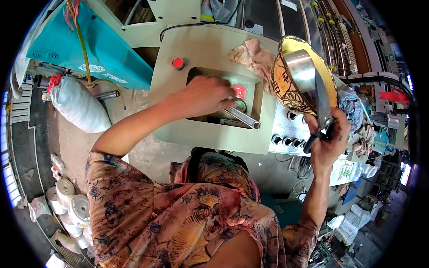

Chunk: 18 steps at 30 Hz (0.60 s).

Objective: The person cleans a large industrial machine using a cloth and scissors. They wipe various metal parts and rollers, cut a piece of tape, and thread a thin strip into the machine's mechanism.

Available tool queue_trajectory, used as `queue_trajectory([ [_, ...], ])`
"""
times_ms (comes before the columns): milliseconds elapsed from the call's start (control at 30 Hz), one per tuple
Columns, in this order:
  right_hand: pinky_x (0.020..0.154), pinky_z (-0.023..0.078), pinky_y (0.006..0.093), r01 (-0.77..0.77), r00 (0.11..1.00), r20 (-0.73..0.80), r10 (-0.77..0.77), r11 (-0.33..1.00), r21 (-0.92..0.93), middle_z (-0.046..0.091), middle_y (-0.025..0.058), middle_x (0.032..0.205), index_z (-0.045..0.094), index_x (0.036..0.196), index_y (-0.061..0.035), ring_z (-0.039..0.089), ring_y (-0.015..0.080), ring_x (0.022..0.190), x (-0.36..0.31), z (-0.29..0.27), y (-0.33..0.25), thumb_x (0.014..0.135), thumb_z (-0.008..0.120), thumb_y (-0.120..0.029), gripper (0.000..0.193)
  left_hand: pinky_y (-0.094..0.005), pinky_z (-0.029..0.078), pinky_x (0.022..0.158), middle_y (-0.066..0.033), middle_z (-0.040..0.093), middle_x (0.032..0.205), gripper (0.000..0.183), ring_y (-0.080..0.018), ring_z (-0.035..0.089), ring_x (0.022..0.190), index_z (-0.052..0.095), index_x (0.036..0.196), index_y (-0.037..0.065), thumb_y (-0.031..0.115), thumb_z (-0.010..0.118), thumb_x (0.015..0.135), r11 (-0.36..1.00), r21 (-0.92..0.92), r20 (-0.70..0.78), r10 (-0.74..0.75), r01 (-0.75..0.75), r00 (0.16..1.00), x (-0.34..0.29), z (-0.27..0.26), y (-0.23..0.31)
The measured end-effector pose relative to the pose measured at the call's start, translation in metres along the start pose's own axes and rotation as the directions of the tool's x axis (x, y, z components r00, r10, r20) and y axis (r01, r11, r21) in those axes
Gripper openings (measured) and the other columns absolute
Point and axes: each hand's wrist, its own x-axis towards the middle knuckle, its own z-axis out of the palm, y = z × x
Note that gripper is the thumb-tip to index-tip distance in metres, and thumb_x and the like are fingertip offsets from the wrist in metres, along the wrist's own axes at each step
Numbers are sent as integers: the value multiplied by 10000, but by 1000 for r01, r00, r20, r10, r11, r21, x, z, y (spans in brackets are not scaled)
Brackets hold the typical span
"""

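My left hand (209,94) is closed over a tray-like recess (258,100) in a cream machine top. A silver wrench (241,117) runs out from its fingertips toward the recess's near edge. Inside the recess lie a red round piece (239,91), a ring-shaped thing (241,105) and a dark flat item, partly covered by the hand. On the right, my right hand (333,134) is closed on black-handled scissors (322,96), blades pointing up. Behind the blades is a yellow bowl-shaped container (286,82) with dark patterns and a shiny metal cylinder (301,67) inside; whether my hand also grips it I cannot tell.
A red-topped round cap (178,63) sits on the cream surface (174,102), left of the recess. A crumpled cloth (254,56) lies at its far right. Black knobs (287,141) line a panel at right. A white sack (78,105) and plastic rolls (65,190) are at left.
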Motion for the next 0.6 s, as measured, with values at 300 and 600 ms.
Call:
queue_trajectory([
  [300, 812, 566, 301, 76, 993, 88, -78, 997, 32, 708, 127, 1080, 602, 1195, -24, 722, 236, 927, 5, 9, -24, 684, 736, 166, 562, -439, 520, 828, -90, 661, 1021, 141, -324, 657, 1006, 754, 903, 123, 146, 642, 822, 980, -197, 202, 4, 36, 979, 48, -11, 4],
  [600, 802, 565, 319, 139, 983, 116, -145, 988, 61, 702, 139, 1066, 603, 1218, -45, 717, 266, 914, 16, 15, -39, 735, 721, 136, 529, -450, 538, 756, -133, 654, 1000, 132, -344, 668, 953, 665, 949, 87, 156, 573, 884, 998, 13, 97, 65, -67, 993, 29, 5, -23],
])
